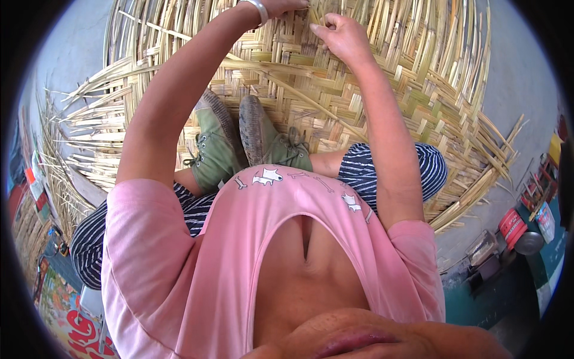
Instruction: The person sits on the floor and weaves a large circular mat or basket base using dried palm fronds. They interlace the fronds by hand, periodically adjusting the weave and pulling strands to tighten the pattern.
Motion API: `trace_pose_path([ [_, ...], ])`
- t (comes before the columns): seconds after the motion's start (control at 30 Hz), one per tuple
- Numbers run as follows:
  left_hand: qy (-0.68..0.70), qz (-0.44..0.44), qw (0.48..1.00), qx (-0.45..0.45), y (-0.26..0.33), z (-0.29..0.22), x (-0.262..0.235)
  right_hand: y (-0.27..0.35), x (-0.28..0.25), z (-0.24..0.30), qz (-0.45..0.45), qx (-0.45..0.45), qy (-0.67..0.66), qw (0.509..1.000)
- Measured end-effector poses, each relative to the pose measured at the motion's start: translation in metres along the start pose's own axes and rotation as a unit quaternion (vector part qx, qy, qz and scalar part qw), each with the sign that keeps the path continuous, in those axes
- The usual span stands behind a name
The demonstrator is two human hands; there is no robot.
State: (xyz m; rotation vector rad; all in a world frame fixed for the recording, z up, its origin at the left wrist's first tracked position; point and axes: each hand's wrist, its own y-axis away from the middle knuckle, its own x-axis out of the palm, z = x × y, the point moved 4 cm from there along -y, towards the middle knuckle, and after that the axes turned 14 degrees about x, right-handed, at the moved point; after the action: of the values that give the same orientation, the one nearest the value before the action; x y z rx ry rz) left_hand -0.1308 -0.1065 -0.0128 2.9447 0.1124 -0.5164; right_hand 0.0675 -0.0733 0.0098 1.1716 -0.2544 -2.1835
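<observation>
Head view: at nine o'clock, loose pale bamboo strips (72, 149) fan out unwoven from the edge of the large round woven bamboo mat (418, 90), which fills the top of the picture from ten to two o'clock. The left hand (281, 6), a silver bangle (258, 8) on its wrist, presses on the weave at twelve o'clock, its fingers cut off by the rim, so I cannot tell their grip. Just beside it, the right hand (341, 36) pinches closed on a thin strip. Green canvas shoes (251, 143) rest on the mat's centre. By my judgement the middle is woven tight, while the rim ends at nine and four o'clock are left free. At seven o'clock lies a bright printed sheet (78, 323) with red shapes; at three to four o'clock stand red canisters (514, 224) and a red-and-white labelled package (545, 221).
</observation>
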Motion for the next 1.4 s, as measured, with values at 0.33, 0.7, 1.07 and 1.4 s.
trace_pose_path([
  [0.33, 0.109, 0.069, 0.991, -0.019, 0.024, 0.002, -0.016, 0.002, 0.01, 0.027, -0.008, -0.093, 0.215, 0.972],
  [0.7, 0.089, 0.101, 0.991, 0.018, 0.04, 0.031, 0.0, -0.018, 0.021, -0.016, 0.054, 0.014, -0.036, 0.998],
  [1.07, -0.309, -0.046, 0.935, 0.169, 0.073, 0.001, 0.029, 0.005, 0.036, -0.002, -0.183, -0.129, 0.098, 0.97],
  [1.4, -0.271, -0.064, 0.925, 0.261, 0.11, 0.005, 0.017, 0.018, 0.046, -0.006, -0.09, -0.115, 0.195, 0.97],
])
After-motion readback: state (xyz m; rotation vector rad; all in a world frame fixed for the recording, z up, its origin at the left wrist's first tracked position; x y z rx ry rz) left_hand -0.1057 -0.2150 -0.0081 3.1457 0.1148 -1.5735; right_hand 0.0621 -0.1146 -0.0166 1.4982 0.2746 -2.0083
